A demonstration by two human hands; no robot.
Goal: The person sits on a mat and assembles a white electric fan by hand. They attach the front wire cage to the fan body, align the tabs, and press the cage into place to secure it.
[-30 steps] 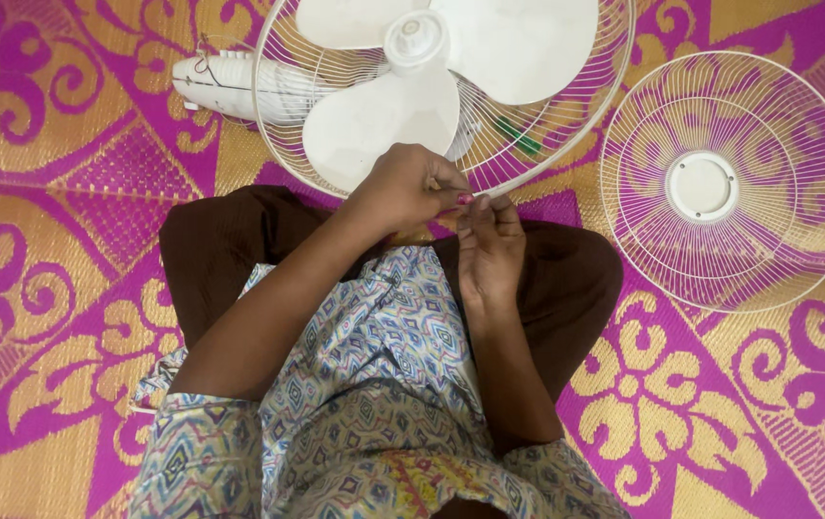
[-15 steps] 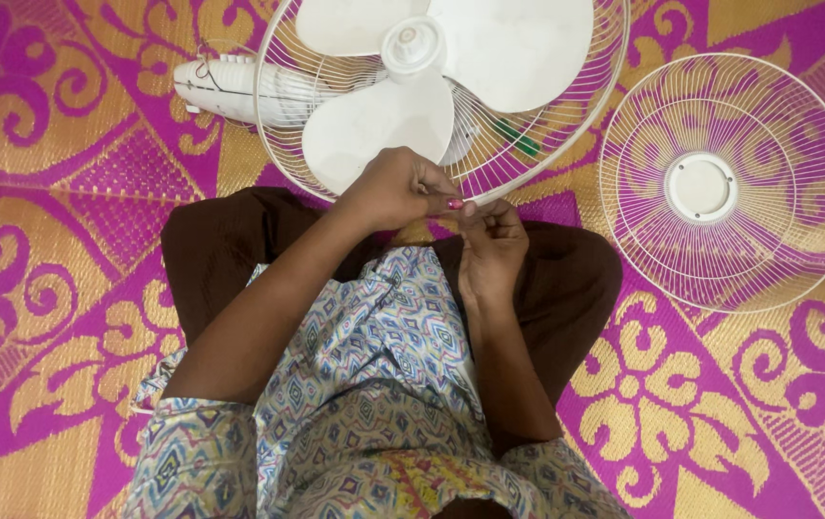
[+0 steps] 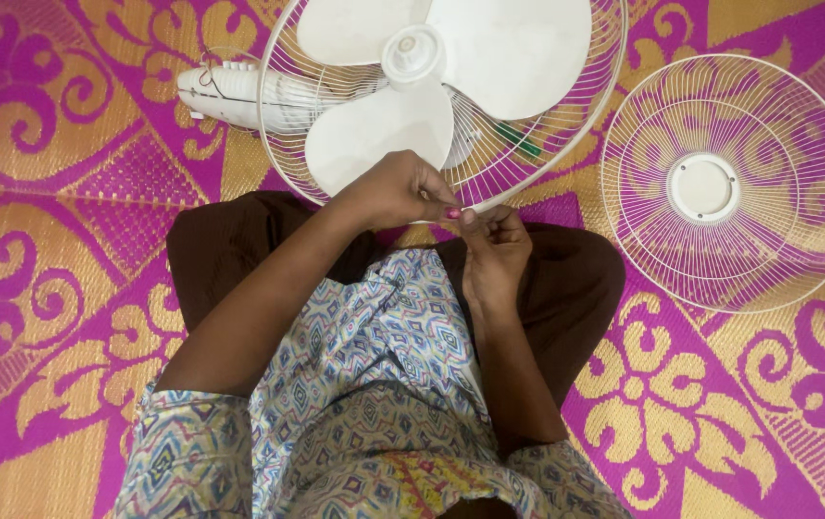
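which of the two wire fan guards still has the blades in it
The rear guard at top centre, by both hands, holds the white blades; the loose guard at right is empty.

Looking like a home floor, not a workshop: sitting cross-legged on a woven mat patterned in magenta and gold, spreading under everything. Lying on that mat, a white household fan opened up, its loose grille resting just beside it.
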